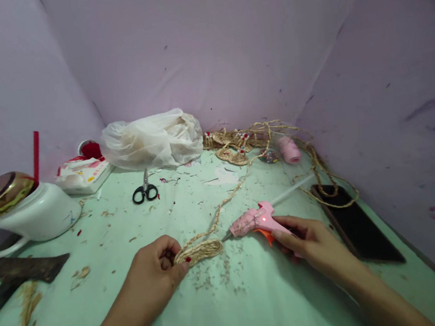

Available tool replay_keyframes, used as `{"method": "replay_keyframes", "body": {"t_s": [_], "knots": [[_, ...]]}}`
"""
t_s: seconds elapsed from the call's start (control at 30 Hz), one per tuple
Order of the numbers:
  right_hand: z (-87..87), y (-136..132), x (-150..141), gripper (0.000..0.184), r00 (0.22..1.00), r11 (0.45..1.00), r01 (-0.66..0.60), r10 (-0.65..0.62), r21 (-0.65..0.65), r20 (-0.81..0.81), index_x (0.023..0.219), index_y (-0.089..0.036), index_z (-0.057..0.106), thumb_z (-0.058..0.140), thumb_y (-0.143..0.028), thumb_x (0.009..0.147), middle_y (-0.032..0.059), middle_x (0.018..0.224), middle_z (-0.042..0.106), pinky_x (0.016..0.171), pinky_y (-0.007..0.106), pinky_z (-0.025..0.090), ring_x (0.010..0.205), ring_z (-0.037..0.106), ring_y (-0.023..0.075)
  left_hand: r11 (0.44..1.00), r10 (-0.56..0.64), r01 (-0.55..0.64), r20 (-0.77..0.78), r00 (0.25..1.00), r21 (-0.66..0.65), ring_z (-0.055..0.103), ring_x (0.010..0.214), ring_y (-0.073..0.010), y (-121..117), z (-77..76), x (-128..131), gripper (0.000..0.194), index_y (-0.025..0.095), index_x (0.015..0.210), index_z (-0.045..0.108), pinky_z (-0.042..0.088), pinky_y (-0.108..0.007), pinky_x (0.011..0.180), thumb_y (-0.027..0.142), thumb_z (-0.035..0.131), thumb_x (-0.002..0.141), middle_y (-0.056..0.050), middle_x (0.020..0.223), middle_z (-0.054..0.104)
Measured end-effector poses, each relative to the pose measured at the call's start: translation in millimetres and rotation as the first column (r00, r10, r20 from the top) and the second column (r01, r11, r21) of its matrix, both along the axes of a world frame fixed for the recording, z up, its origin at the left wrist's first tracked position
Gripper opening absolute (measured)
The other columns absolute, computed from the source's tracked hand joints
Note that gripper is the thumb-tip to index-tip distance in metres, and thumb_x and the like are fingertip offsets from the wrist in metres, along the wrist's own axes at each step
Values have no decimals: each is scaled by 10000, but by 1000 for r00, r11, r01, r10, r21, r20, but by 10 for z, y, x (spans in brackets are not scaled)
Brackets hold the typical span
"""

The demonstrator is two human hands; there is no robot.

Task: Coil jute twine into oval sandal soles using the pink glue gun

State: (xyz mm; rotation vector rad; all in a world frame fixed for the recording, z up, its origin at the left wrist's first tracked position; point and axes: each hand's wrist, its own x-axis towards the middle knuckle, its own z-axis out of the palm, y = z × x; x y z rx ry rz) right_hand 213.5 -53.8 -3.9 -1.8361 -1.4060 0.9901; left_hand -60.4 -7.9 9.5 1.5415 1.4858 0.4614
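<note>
My left hand pinches one end of a flat oval coil of braided straw cord, with a small red spot near the thumb. From the coil a loose length of the braid runs up and back across the table. My right hand is wrapped around the handle of a pink hot glue gun with an orange trigger and a lit red light. Its nozzle points left and meets, or nearly meets, the coil's right end; contact is hard to make out. A clear glue stick juts from the gun's back.
Black-handled scissors lie beyond my left hand. A white plastic bag, finished braided pieces and a pink spool are at the back. A phone rests right; a white mug and a hatchet are left.
</note>
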Motion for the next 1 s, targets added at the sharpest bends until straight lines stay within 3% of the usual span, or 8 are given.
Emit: {"method": "replay_keyframes", "body": {"t_s": [0.23, 0.4, 0.47, 0.53, 0.6, 0.7, 0.87, 1.0], "knots": [[77, 355, -56, 368, 936, 994, -110, 99, 13, 337, 920, -190, 730, 508, -469, 828, 36, 743, 699, 627, 309, 430, 701, 609, 220, 995, -91, 97, -183, 979, 26, 421, 524, -130, 37, 58, -129, 163, 194, 646, 541, 264, -236, 500, 349, 548, 698, 55, 518, 462], [176, 433, -198, 400, 773, 985, -88, -26, 147, 633, 992, -140, 712, 530, -440, 799, 169, 937, 670, 648, 452, 416, 812, 599, 365, 996, -68, 61, -141, 988, -58, 461, 545, -143, 46, 65, -131, 137, 191, 668, 559, 296, -245, 512, 324, 541, 697, 42, 549, 498], [220, 431, -322, 326, 716, 899, -277, -43, 341, 696, 1012, -140, 689, 529, -347, 816, 174, 1003, 647, 717, 480, 433, 887, 588, 355, 997, -56, 48, -133, 990, -63, 475, 566, -150, 55, 60, -122, 135, 191, 677, 569, 313, -250, 527, 324, 547, 690, 33, 579, 521], [253, 437, -475, 276, 703, 727, -526, 79, 441, 707, 1073, -168, 638, 486, -215, 847, 145, 1068, 640, 859, 495, 415, 978, 580, 300, 998, -47, 38, -155, 987, -56, 484, 591, -160, 64, 57, -117, 143, 193, 680, 578, 323, -256, 542, 336, 562, 682, 23, 602, 537], [260, 464, -623, 360, 661, 600, -687, 285, 409, 694, 1177, -191, 549, 420, -97, 854, 120, 1170, 620, 999, 531, 313, 1121, 531, 262, 998, -45, 38, -183, 982, -45, 481, 607, -168, 70, 54, -120, 150, 196, 679, 585, 321, -259, 548, 346, 575, 676, 16, 611, 541], [221, 536, -760, 425, 582, 534, -785, 462, 314, 669, 1245, -209, 482, 379, -49, 864, 84, 1187, 639, 1065, 590, 173, 1254, 441, 249, 998, -46, 38, -201, 978, -43, 455, 575, -156, 70, 42, -134, 134, 202, 678, 586, 300, -251, 533, 336, 579, 680, 29, 575, 506], [158, 628, -760, 264, 574, 547, -792, 513, 272, 638, 1001, -257, 642, 479, -107, 858, 6, 858, 712, 1088, 580, 104, 978, 621, 211, 995, -47, 38, -101, 994, -90, 421, 521, -128, 61, -7, -150, 97, 205, 651, 557, 270, -227, 489, 295, 584, 675, 55, 513, 452], [157, 594, -741, 274, 565, 520, -802, 497, 295, 658, 845, -210, 666, 445, -53, 808, 14, 687, 668, 943, 482, 403, 669, 631, 173, 984, -23, 30, 46, 999, -174, 375, 493, -104, 50, -10, -141, 78, 198, 634, 538, 252, -216, 463, 258, 579, 662, 72, 490, 416]]}}
